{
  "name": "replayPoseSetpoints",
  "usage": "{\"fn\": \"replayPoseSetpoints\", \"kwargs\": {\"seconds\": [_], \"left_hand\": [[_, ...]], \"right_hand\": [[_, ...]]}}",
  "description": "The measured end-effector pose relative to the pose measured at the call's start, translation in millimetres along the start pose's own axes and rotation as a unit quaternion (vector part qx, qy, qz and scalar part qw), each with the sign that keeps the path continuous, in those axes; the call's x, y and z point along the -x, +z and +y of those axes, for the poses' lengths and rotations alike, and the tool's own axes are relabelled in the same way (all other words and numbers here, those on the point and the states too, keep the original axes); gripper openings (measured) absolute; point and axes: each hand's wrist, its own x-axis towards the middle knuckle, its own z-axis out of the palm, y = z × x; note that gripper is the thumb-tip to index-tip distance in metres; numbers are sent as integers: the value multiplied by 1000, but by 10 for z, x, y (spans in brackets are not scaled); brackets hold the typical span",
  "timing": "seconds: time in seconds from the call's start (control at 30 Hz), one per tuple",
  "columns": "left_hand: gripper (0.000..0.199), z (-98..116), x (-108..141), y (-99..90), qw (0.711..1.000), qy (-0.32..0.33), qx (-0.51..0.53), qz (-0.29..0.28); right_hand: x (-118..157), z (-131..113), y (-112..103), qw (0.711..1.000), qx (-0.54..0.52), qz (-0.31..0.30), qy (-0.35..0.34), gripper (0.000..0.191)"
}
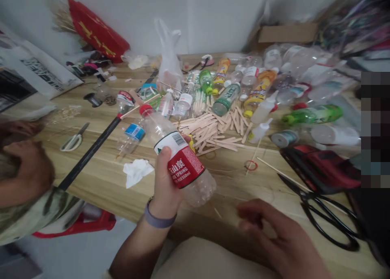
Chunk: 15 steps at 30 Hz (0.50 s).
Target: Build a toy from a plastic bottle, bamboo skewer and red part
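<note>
My left hand (166, 181) is wrapped round a clear plastic water bottle (195, 189) with a red cap and a red and white label. The bottle is tilted, its cap pointing up and to the left. Low at the right, my right hand (271, 234) hovers over the near table edge, apart from the bottle. Motion smears its curled fingers, so whether anything sits between them is unclear. Behind the held bottle lies a heap of wooden craft sticks (204, 128). A crumpled white tissue (137, 172) rests left of my left hand.
Several plastic bottles (227, 98) crowd the back and right of the wooden table. Large black scissors (317, 206) lie at right, beside a red and black case (326, 169). White-handled scissors (73, 143) and a long black strip (91, 153) are at left, near another person's arm (27, 169).
</note>
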Motion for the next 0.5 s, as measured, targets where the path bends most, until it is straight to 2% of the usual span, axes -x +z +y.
{"fn": "replayPoseSetpoints", "kwargs": {"seconds": [0.03, 0.13, 0.37, 0.43, 0.5], "left_hand": [[37, -37, 15, 16, 1000, 4, -14, -1], [39, -112, 55, 46, 999, 8, -41, -1], [46, -215, 91, 38, 999, -7, -26, 39], [45, -226, 98, 43, 999, -2, -30, 37], [44, -227, 103, 53, 999, 1, -33, 33]], "right_hand": [[-37, -129, 79, 999, -24, -25, 11, 8], [-105, -305, 224, 996, -61, -9, 59, 9], [-99, -204, 266, 997, -47, 8, 54, 21], [-99, -154, 288, 997, -61, -33, 43, 30], [-95, -99, 332, 987, -113, -90, 70, 40]]}}
